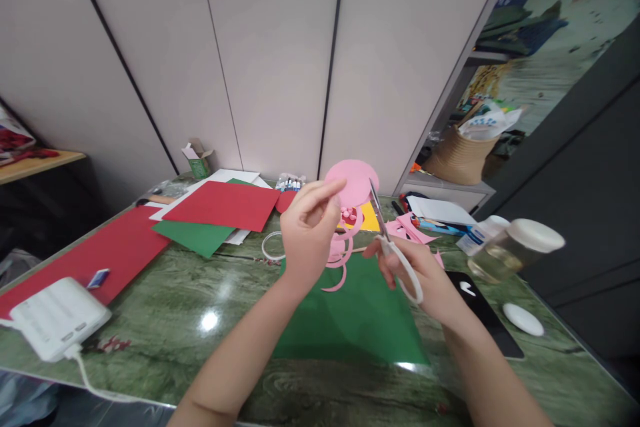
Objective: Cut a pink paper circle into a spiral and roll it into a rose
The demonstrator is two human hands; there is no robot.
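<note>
My left hand [310, 227] holds up a pink paper disc [353, 181] by its edge, with a cut pink spiral strip [340, 260] curling down from it. My right hand [417, 273] grips white-handled scissors [395, 250] whose blades point up into the right side of the disc. Both hands hover above a green paper sheet [360, 320] lying on the green marble table [200, 307].
Red [225, 205] and green sheets lie at the left, a white power bank [57, 317] with cable at the near left edge. Pink scraps [413, 227], a yellow sheet, a glass jar [515, 247], a black pad [480, 310] and a white oval object [523, 318] sit at the right.
</note>
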